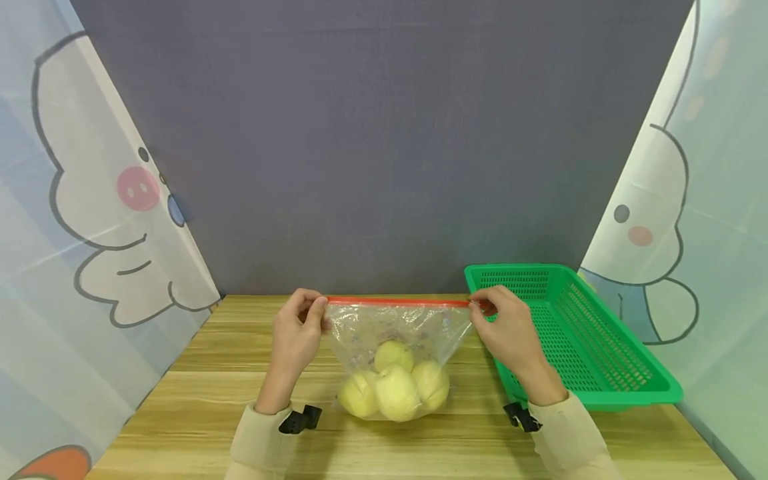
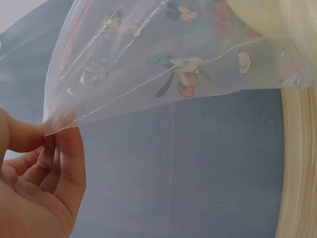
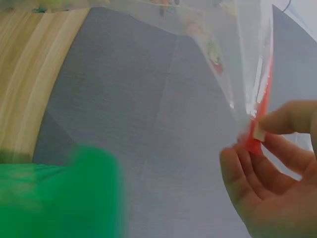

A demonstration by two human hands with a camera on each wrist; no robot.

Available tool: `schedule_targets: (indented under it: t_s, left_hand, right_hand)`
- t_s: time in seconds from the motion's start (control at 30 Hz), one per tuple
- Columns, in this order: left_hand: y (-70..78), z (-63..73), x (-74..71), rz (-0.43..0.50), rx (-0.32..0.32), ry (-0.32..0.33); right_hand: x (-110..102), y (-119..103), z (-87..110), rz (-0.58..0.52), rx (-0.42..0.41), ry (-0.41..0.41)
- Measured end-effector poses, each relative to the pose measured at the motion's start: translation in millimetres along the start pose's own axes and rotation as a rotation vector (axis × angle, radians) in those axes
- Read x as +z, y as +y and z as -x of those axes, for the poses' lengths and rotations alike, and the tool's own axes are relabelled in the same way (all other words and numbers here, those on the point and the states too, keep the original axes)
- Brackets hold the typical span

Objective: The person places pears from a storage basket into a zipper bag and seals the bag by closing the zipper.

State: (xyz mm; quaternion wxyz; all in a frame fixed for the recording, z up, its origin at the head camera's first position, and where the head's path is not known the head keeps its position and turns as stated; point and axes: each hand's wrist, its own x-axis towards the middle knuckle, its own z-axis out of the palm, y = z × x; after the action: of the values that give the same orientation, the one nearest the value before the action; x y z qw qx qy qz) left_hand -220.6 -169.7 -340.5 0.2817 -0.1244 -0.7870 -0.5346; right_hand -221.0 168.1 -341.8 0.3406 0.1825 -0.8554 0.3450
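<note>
A clear zip bag with a red strip along its top hangs stretched between both hands. Several round, pale yellow-green fruits fill its bottom, low over the table. My left hand pinches the bag's top left corner between thumb and fingers; in the left wrist view, cartoon prints show on the plastic. At the opposite top corner, my right hand pinches the end of the red strip. A small pale piece sits by the right thumb there. Whether the bag's mouth is sealed I cannot tell.
A green perforated plastic basket stands at the right of the wooden table, just beyond my right hand and forearm. Behind the table rises a grey cloth backdrop. Cartoon-printed curtains hang on both sides.
</note>
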Motion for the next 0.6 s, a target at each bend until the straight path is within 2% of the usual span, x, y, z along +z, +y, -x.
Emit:
schedule_targets:
  t_s: [0.17,0.33,0.5,0.6]
  left_hand:
    - [3.0,0.2,-2.5,0.011,-0.035,-0.029]
    - [6.4,-0.8,-5.5,0.023,-0.054,-0.099]
    - [7.2,-2.0,-9.4,-0.064,-0.038,-0.230]
    - [7.7,-3.9,-8.8,-0.128,-0.001,-0.277]
  right_hand:
    - [-6,-5,-4.7,0.001,0.030,-0.165]
    - [-8,-7,-8.6,0.006,0.064,-0.252]
    - [-9,-9,-12.7,0.015,0.053,-0.309]
    - [-11,-10,-15.6,0.010,0.041,-0.361]
